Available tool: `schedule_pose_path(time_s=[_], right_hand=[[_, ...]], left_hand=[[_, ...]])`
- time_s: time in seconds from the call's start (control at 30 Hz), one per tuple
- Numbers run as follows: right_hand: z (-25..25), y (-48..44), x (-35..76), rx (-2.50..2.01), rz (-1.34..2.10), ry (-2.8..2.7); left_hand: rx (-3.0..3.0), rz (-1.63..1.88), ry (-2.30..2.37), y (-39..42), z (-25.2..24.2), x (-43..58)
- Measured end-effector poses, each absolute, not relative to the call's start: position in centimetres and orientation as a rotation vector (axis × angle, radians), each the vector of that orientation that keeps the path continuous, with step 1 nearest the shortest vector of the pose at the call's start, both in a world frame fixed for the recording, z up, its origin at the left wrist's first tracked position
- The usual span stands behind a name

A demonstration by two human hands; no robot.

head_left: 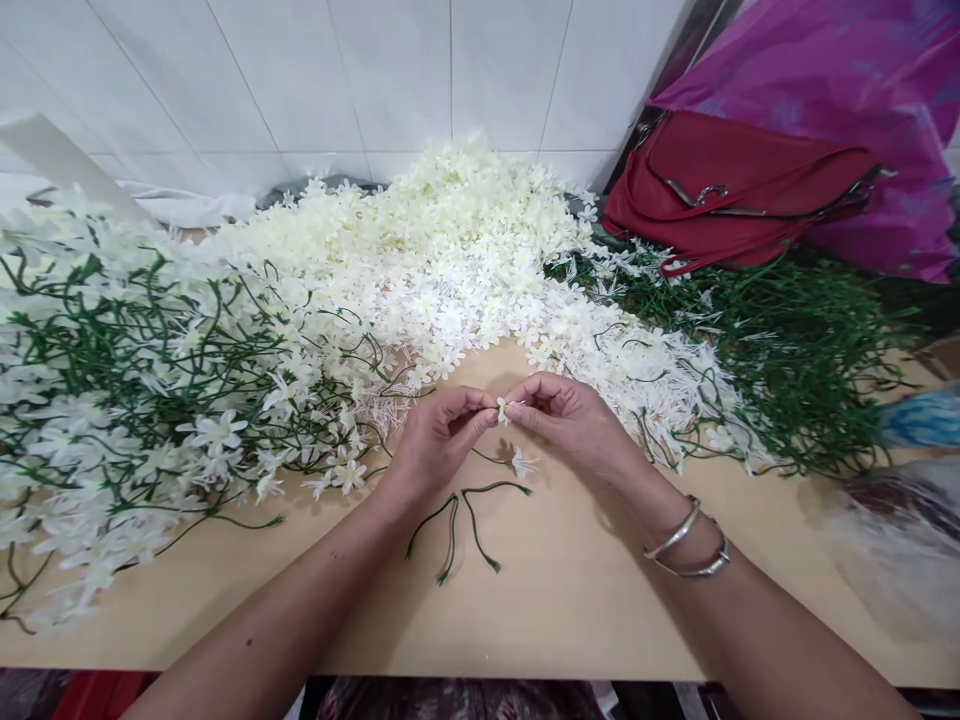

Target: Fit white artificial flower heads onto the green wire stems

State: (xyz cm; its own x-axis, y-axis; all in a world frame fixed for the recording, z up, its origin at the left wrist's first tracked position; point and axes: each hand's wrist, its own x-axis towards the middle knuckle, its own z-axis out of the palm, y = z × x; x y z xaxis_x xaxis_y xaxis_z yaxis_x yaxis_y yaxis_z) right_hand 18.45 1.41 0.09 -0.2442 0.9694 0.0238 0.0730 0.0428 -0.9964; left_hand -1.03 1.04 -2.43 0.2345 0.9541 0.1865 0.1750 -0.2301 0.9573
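A small white artificial flower (503,410) is pinched between the fingertips of both hands, just above the table's middle. My left hand (448,428) grips it from the left, thumb and forefinger pressed together. From the right, my right hand (564,415) holds it the same way; two silver bangles circle that wrist. Close below lies a loose white flower (523,462) on a thin green stem. Nearer to me, bare green stems (480,530) are spread on the tabletop. Whatever part of the flower lies between the fingers is hidden.
White flower heads (465,250) are heaped along the tiled wall. Flowers on green stems (150,370) pile up at left, and green stems (802,350) at right. A red handbag (742,190) and purple bag (847,80) stand back right. Clear plastic (900,550) lies on the wooden table (570,610).
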Motion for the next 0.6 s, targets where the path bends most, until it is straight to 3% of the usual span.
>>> schedule_pose_path(time_s=[0.6], right_hand=[[-0.5, 0.9, 17.5, -1.225, 1.269, -1.409]], left_hand=[[1.576, 0.977, 1.155, 0.6, -1.3, -1.1]])
